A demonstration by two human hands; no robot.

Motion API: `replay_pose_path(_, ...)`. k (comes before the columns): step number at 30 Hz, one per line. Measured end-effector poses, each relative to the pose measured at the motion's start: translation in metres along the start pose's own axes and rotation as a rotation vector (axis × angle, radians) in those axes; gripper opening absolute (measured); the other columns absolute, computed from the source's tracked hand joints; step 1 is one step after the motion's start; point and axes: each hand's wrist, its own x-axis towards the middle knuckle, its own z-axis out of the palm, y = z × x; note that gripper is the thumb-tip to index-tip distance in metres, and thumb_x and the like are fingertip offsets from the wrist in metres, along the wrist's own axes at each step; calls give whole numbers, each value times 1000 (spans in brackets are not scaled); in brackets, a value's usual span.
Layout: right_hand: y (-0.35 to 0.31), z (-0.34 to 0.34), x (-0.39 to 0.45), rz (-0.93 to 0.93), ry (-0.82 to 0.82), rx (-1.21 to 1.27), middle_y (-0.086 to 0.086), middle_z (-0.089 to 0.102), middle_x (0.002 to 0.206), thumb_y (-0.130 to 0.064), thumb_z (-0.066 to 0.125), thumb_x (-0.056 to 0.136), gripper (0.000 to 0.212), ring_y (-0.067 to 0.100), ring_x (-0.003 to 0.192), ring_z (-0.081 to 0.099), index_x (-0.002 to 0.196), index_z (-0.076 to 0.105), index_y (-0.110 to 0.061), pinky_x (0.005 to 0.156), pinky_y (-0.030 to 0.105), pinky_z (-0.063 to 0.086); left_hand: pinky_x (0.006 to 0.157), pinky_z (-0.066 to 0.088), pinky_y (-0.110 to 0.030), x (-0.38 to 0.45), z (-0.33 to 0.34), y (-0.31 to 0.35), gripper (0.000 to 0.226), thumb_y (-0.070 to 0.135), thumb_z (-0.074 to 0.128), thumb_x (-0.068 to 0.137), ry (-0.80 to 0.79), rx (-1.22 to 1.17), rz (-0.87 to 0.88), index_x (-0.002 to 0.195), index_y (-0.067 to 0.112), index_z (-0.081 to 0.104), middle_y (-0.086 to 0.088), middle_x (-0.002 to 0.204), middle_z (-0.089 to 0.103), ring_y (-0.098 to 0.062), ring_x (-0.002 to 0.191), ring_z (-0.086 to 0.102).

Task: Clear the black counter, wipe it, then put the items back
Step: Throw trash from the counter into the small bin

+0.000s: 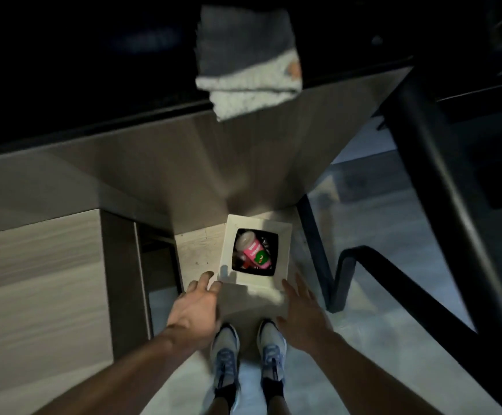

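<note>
The white waste bin (255, 287) stands on the floor below the black counter (79, 70), directly in front of the person's shoes (248, 354). Its square top opening shows a pink paper cup (252, 248) lying on dark refuse.

The left hand (197, 307) is at the bin's near-left corner, fingers extended and spread, tips at or just touching the rim. The right hand (302, 313) is at the bin's near-right side, fingers straight, alongside the wall. Neither hand clasps anything; both are released. Contact with the bin walls cannot be confirmed because of motion blur. The two-sided placement suggests a bracketing hold for moving the bin.

A folded grey-and-white cloth (248, 64) lies above the bin, on the counter's front edge, partly overhanging, well apart from both hands. This position probably keeps it ready for wiping.
</note>
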Motion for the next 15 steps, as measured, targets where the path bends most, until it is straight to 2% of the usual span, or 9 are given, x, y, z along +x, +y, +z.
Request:
replay_pose_path(3,-21,-30,-69,-36,56,52,-4,-7,173,-41,65,86,94,30,157,19,164,14,-32,116,45,41,119,37,-43,-76,-30,7,66,29,59,91,33,-36,14,153,26,36,-2,165,16,-29,148,30)
replay_pose_path(5,-39,-54,-122,-29,73,76,2,6,172,-39,65,83,95,34,151,29,164,15,-31,114,47,42,121,33,-44,-123,-46,14,65,36,58,94,45,-32,25,153,25,36,-5,167,12,-32,149,27)
replay_pose_path(6,-48,-67,-149,-19,85,105,4,10,172,-36,65,84,95,35,151,29,164,15,-30,115,46,41,122,30,-45,-146,-53,18,67,40,57,94,46,-25,30,155,25,33,-6,169,8,-33,150,23)
replay_pose_path(9,-63,-98,-222,-22,167,180,0,5,173,-32,69,88,95,27,156,19,165,15,-32,121,44,35,127,18,-45,-203,-67,32,75,49,54,94,69,-17,51,160,26,25,-6,171,-3,-32,156,10)
replay_pose_path(12,-55,-115,-286,-31,196,196,0,3,174,-39,69,91,90,25,158,15,164,16,-32,123,42,31,128,12,-44,-248,-75,51,76,54,50,96,112,-24,76,161,28,20,-7,171,-6,-32,157,4)
replay_pose_path(15,-28,-133,-336,0,229,203,-3,7,173,-47,66,94,84,25,157,19,164,22,-31,123,40,31,128,11,-43,-278,-82,82,74,54,49,97,146,-18,114,161,30,22,-4,172,-4,-31,157,5)
